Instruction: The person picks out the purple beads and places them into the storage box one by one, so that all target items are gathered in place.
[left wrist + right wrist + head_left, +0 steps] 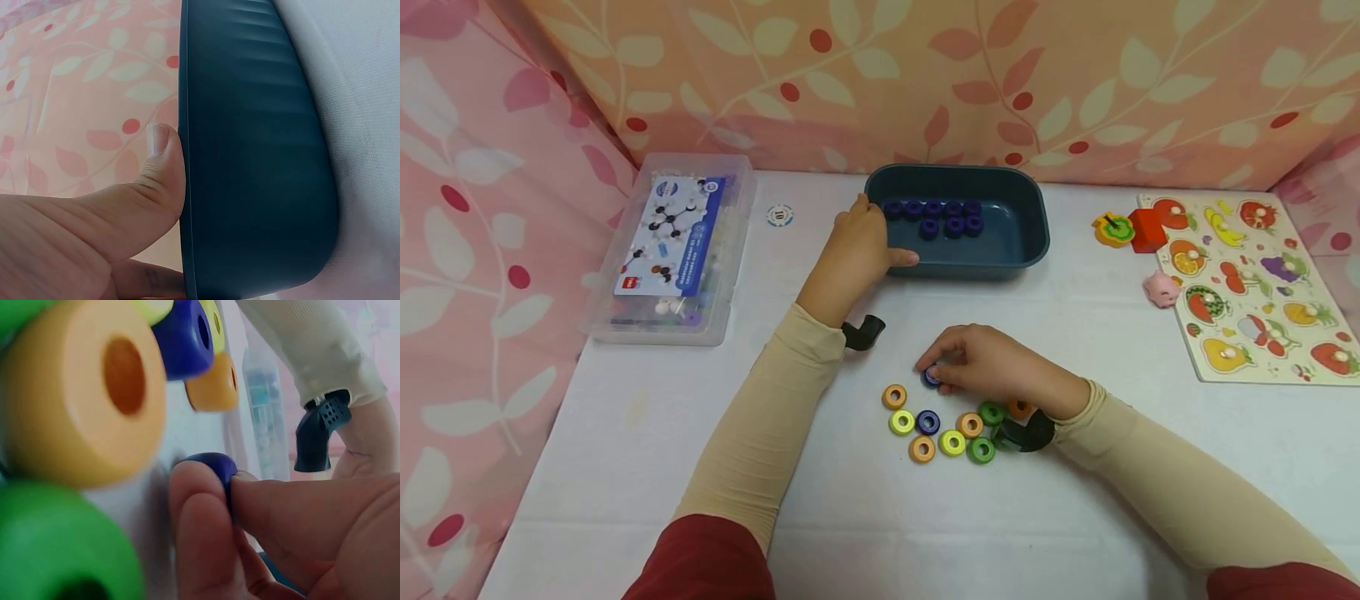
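Note:
My left hand (861, 242) holds the left end of a dark teal plastic tray (1013, 232), its thumb over the near rim. In the left wrist view, the thumb (153, 181) lies against the rim of the tray (256, 156). Several dark purple rings (953, 227) stand inside the tray in two rows. On the cloth in front, my right hand (988, 362) pinches a purple ring (215, 464) between thumb and fingers. Near it lie loose rings: a purple ring (928, 422), yellow rings (952, 442), orange rings (922, 450) and green rings (981, 451).
A clear case with a molecular model label (670, 237) lies at the left. At the right are a fruit puzzle board (1247, 333), a red block (1147, 230), a yellow-green toy (1112, 230) and a pink toy (1161, 289). A round sticker (779, 216) is on the white cloth.

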